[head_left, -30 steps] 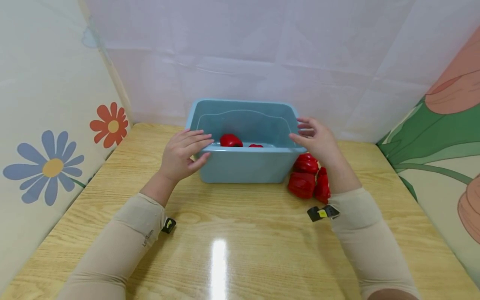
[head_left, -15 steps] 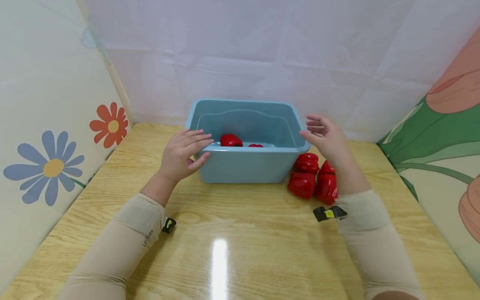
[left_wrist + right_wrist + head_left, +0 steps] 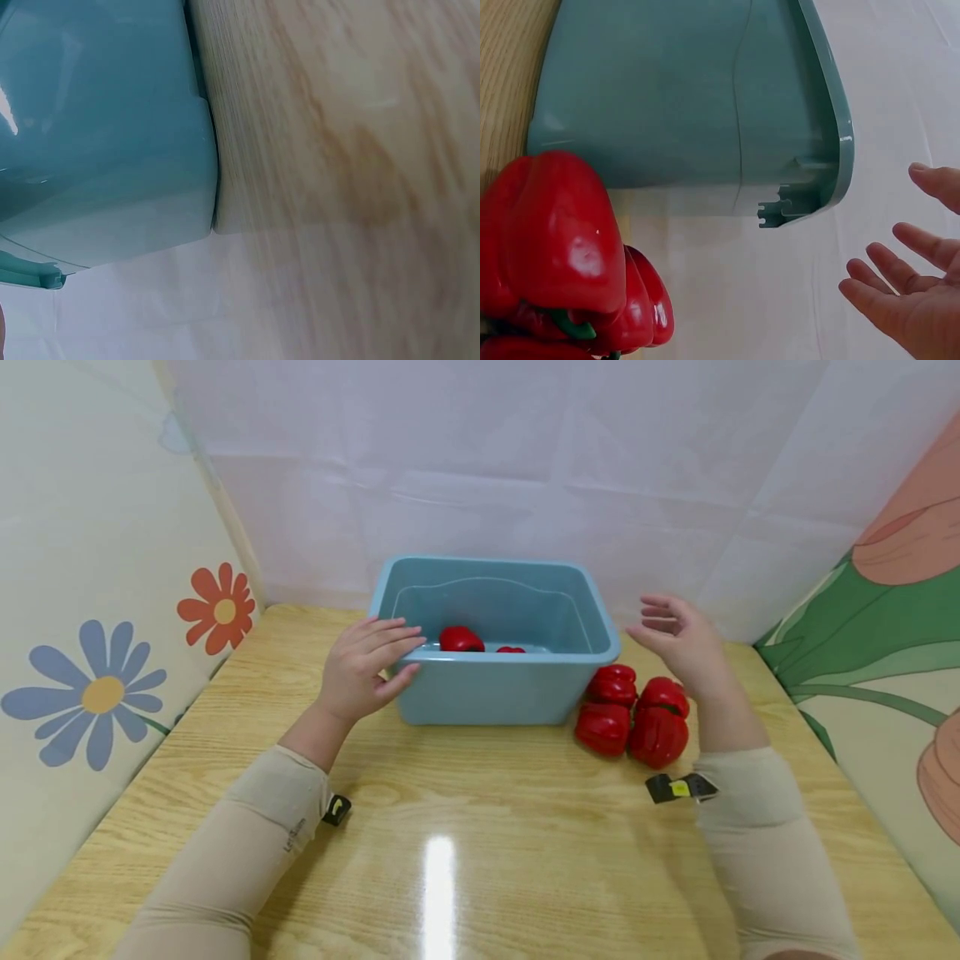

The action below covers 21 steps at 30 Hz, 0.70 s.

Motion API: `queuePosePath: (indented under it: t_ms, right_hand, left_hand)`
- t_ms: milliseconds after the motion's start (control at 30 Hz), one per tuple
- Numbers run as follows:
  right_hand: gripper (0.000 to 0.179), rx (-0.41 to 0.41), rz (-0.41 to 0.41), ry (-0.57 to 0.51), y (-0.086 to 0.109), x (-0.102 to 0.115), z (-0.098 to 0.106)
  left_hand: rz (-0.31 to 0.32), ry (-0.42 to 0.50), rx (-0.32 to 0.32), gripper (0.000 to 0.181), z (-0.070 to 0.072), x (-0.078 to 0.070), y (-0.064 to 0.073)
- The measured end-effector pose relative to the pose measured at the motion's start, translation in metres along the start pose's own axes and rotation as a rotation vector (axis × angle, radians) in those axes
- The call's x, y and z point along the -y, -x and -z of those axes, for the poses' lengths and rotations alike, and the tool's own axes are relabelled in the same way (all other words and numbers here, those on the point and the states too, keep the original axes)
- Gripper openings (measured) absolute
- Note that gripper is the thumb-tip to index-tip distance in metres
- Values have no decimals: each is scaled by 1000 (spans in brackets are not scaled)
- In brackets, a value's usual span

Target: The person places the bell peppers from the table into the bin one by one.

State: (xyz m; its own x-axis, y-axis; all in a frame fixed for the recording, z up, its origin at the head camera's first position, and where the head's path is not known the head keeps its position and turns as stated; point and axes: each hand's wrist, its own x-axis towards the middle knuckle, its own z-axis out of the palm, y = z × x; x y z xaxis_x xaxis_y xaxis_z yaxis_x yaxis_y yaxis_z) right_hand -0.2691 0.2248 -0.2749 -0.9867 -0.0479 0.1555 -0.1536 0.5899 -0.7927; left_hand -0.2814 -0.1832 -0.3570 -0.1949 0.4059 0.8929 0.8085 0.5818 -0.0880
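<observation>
A: Biggest first?

B: The table (image 3: 525, 827), pale yellow wood grain with a bright streak of glare. The bin (image 3: 495, 693) stands upright on it, toward the far side.

A: What's the bin like?

B: Light blue, smooth, oblong, with rounded corners and an out-turned rim. A thin arched line crosses its inner back wall. The right wrist view shows a notched edge under the lip.

A: And the hands?

B: The left hand (image 3: 367, 664) rests on the near left corner of the rim, fingers straight and thumb spread down the front; it touches the bin without curling round it. The right hand (image 3: 686, 639) is in the air past the bin's right end, apart from it, fingers loosely bent, holding nothing.

A: The peppers?

B: Four red peppers (image 3: 658, 737) sit clustered two by two by the bin's near right corner. They're glossy, plump and lobed; I can't tell if any touches the bin. Inside, one red pepper (image 3: 459, 640) lies left of centre, and just a red top (image 3: 511, 650) shows beside it.

A: Smallest?

B: A green stem (image 3: 571, 325) under one pepper, in the right wrist view.
</observation>
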Motion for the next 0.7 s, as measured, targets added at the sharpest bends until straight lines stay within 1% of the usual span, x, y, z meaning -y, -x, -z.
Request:
queuePosePath:
  t_ms: [200,433,600,700]
  right_hand:
    - [67,8,-57,37,3,-6,5]
    - [66,37,-63,70,6,-17,10]
    - [72,85,-83,89,8,-24,10]
    - [72,97,-95,94,8,-28,10]
  left_hand:
    - [-2,7,-5,34,-1,0,0]
    - [2,10,-6,33,-1,0,0]
    - [4,11,-7,33,-1,0,0]
    - [6,8,-8,33,-1,0,0]
